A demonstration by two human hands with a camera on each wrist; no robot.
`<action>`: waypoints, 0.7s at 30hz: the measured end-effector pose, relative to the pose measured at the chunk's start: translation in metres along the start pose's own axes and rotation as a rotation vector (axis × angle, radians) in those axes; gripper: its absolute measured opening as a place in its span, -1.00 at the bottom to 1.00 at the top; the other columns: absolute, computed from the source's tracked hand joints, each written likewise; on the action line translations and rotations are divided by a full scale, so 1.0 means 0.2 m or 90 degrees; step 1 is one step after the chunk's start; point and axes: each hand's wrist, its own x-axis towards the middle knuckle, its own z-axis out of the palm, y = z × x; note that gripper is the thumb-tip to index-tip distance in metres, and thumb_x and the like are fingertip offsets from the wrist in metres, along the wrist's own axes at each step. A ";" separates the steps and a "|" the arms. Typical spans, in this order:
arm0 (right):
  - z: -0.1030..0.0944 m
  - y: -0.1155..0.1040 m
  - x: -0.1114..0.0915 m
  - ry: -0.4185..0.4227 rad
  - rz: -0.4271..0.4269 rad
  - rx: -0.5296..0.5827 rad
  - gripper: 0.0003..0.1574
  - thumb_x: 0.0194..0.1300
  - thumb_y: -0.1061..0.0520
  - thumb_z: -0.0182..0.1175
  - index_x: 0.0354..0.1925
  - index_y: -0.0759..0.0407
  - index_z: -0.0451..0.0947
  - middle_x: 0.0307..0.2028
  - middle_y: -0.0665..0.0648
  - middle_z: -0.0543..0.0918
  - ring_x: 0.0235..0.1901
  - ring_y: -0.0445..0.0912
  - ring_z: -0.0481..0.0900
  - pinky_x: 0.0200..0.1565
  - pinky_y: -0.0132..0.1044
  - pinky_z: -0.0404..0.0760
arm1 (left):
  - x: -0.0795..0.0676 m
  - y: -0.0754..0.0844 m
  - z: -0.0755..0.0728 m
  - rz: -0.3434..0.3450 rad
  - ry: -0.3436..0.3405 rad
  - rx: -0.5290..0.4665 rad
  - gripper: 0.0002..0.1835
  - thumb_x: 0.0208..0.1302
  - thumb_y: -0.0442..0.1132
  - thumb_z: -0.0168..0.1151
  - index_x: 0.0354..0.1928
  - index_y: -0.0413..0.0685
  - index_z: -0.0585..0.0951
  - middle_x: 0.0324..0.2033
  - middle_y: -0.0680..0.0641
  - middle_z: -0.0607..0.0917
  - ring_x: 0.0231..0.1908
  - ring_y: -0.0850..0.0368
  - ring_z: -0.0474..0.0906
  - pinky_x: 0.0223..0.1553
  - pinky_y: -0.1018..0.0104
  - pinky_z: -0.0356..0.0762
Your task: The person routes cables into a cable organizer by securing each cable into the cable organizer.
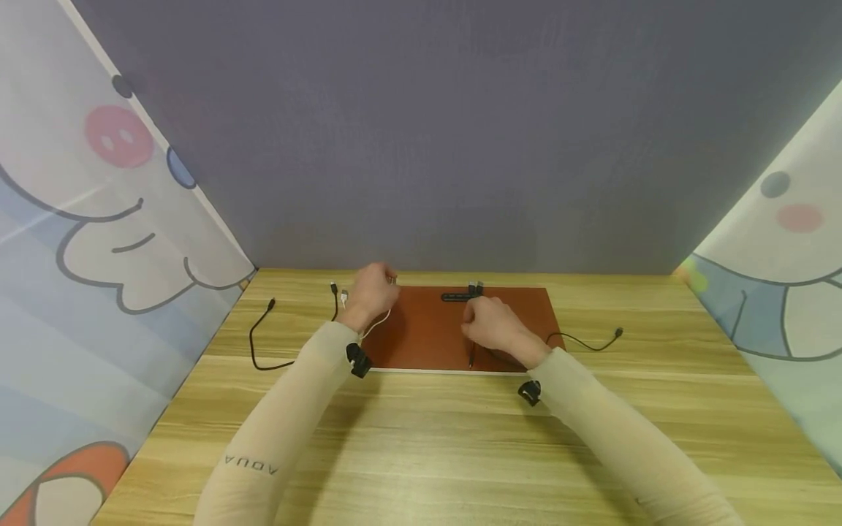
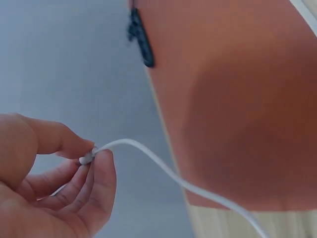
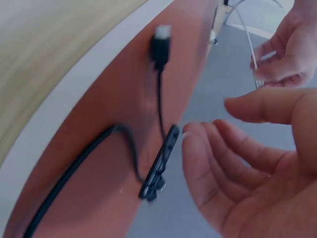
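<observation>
Pinching the end of a white cable (image 2: 153,157) is what I've got the left hand (image 1: 375,291) on, a bit left of centre in the head view. Thumb and fingertips cover most of the connector, so I can't make out what type it is. From there the cable crosses the corner of the reddish-brown mat (image 1: 421,336) and gets cut off at the lower right of the left wrist view. There's a white plug (image 1: 344,296) just left of that hand, but I can't swear it's the same cable's other end.

The right hand (image 1: 496,325) holds nothing I can see: thumb and fingers moderately apart, right by the slim black cable holder (image 3: 159,166). Can't tell if a fingertip touches it. Two black plugs (image 1: 475,287) at the holder's end are just tiny lumps from up here. In my right wrist view, a black cable (image 3: 64,179) bends away from the holder and leaves the frame at lower left, while a blurry USB plug (image 3: 161,47) shows near top centre. Over on the left of the counter (image 1: 434,438), another dark cable (image 1: 253,343) disappears behind the sleeve (image 1: 283,424).
</observation>
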 end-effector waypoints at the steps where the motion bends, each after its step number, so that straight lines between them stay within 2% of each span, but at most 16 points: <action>1: 0.00 -0.01 0.00 0.002 -0.015 0.016 -0.78 0.40 0.16 0.21 -0.05 0.24 0.65 -0.21 0.11 0.70 -0.37 -0.08 0.61 -0.25 -0.12 0.62 | -0.01 0.02 0.00 0.007 0.003 -0.006 -0.68 0.29 -0.40 0.12 0.06 -0.27 0.65 -0.06 -0.21 0.68 -0.15 -0.11 0.59 -0.08 0.02 0.58; 4: 0.02 -0.05 0.02 0.005 -0.063 0.059 -0.74 0.39 0.15 0.24 -0.02 0.27 0.66 -0.17 0.10 0.71 -0.26 -0.07 0.65 -0.16 -0.09 0.64 | -0.03 0.08 0.00 0.031 0.013 -0.021 -0.71 0.30 -0.36 0.16 0.03 -0.25 0.66 -0.12 -0.19 0.68 -0.15 -0.09 0.59 -0.07 0.04 0.57; 8: 0.05 -0.11 0.04 -0.015 -0.095 0.122 -0.70 0.40 0.15 0.25 0.01 0.28 0.66 -0.17 0.07 0.71 -0.20 -0.06 0.64 -0.13 -0.11 0.62 | -0.05 0.14 -0.01 0.064 0.028 -0.047 -0.73 0.24 -0.36 0.20 -0.03 -0.23 0.69 -0.19 -0.17 0.69 -0.16 -0.09 0.61 -0.07 0.06 0.58; 14: 0.12 -0.18 0.06 -0.047 -0.096 0.214 -0.58 0.42 0.07 0.26 0.14 0.26 0.61 -0.08 0.10 0.70 -0.18 0.01 0.69 -0.11 -0.12 0.64 | -0.07 0.22 -0.03 0.092 0.017 -0.106 -0.77 0.27 -0.34 0.24 -0.05 -0.17 0.69 -0.22 -0.12 0.70 -0.18 -0.04 0.62 -0.11 0.08 0.59; 17: 0.15 -0.19 0.06 -0.062 -0.084 0.282 -0.64 0.43 0.07 0.26 0.09 0.23 0.63 -0.10 0.13 0.71 -0.21 0.08 0.72 -0.15 -0.12 0.68 | -0.08 0.25 -0.03 0.095 0.010 -0.137 -0.80 0.29 -0.33 0.27 -0.06 -0.15 0.69 -0.23 -0.10 0.69 -0.19 0.00 0.62 -0.12 0.11 0.58; 21: 0.17 -0.20 0.05 -0.083 -0.084 0.354 -0.72 0.42 0.14 0.23 -0.01 0.30 0.65 -0.13 0.25 0.72 -0.15 0.14 0.72 -0.10 -0.09 0.71 | -0.08 0.28 -0.03 0.094 -0.002 -0.198 -0.83 0.33 -0.34 0.31 -0.06 -0.16 0.68 -0.25 -0.10 0.68 -0.26 0.01 0.68 -0.22 0.17 0.60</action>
